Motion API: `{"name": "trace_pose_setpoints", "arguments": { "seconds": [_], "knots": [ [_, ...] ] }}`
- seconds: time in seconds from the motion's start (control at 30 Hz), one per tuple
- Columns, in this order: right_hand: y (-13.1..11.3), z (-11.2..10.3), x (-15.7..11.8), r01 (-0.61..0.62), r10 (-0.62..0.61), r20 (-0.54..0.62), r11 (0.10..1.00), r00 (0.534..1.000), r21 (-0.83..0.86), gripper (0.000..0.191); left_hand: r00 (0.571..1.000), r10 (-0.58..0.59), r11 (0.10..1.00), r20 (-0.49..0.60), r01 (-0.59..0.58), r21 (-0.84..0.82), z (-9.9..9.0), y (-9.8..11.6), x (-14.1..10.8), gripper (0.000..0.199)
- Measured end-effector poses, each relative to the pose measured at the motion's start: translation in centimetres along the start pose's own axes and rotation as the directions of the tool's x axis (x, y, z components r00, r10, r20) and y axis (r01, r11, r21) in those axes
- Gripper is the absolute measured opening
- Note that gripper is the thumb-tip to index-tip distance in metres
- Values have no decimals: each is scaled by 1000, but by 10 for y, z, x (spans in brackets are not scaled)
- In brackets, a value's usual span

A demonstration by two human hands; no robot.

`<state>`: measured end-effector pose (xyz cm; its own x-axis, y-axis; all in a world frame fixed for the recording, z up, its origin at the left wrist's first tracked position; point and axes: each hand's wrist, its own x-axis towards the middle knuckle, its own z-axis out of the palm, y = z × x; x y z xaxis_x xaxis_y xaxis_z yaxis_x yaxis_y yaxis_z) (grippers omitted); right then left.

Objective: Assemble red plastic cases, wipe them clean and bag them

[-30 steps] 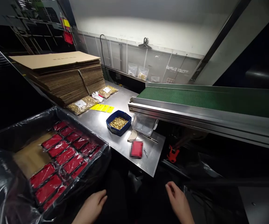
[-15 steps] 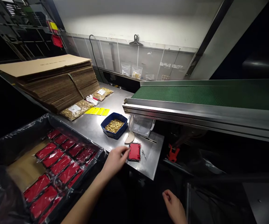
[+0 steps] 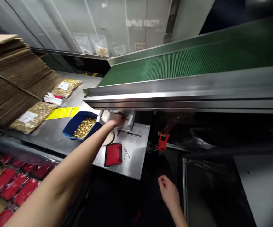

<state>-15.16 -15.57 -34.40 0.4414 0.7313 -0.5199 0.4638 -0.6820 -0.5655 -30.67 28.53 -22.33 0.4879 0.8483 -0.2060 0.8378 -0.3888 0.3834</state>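
Note:
My left hand (image 3: pixel 118 119) reaches into a pale, translucent bin (image 3: pixel 130 122) tucked beneath the conveyor's near edge. Its fingers are dim and partly hidden there, so I cannot see what they grip. Low at the right, my right hand (image 3: pixel 169 190) hangs away from the table, fingers curled closed, with nothing visible in them. Near the table corner lies a red case with black edges (image 3: pixel 113 155). Small thin metal pieces (image 3: pixel 126 153) lie beside it. A beige round disc (image 3: pixel 108 139) sits behind it, partly covered by my left forearm.
A blue bin (image 3: pixel 68 130) holds small gold-coloured pieces. The green conveyor (image 3: pixel 165 66) crosses above the table. Bags of gold pieces (image 3: pixel 36 115), yellow cards (image 3: pixel 60 113) and stacked cardboard (image 3: pixel 6 78) stand left. Wrapped red cases (image 3: pixel 13 186) fill a lined box. An orange clamp (image 3: pixel 162 142) hangs right.
My left hand has moved from the red case forward into the translucent bin. My right hand stays low and curled. The view has shifted closer and to the right.

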Motion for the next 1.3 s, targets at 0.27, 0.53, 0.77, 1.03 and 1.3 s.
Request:
{"name": "trace_pose_setpoints", "arguments": {
  "seconds": [0.27, 0.53, 0.77, 1.03, 1.3],
  "knots": [
    [6, -10, 4, -56, 57, -19, 996, 998, 76, 30, 989, -24, 995, -144, 10, -96, -3, -7, -19, 28],
    [4, -14, -4, -57, 63, -46, 993, 997, 107, 27, 905, -128, 962, -406, 14, -273, 1, 7, -69, 24],
    [-10, -29, -11, 13, -2, -67, 985, 998, 175, 24, 921, -219, 814, -322, -9, -580, -12, 7, -98, 27],
    [-168, -80, -9, 488, -418, -262, 804, 870, 338, 24, 948, -160, 629, -276, -118, -769, -33, 43, -148, 28],
    [-257, -115, 12, 667, -646, -211, 623, 733, 409, 20, 991, 4, 503, -132, -116, -857, -30, 86, -201, 39]
  ]
}}
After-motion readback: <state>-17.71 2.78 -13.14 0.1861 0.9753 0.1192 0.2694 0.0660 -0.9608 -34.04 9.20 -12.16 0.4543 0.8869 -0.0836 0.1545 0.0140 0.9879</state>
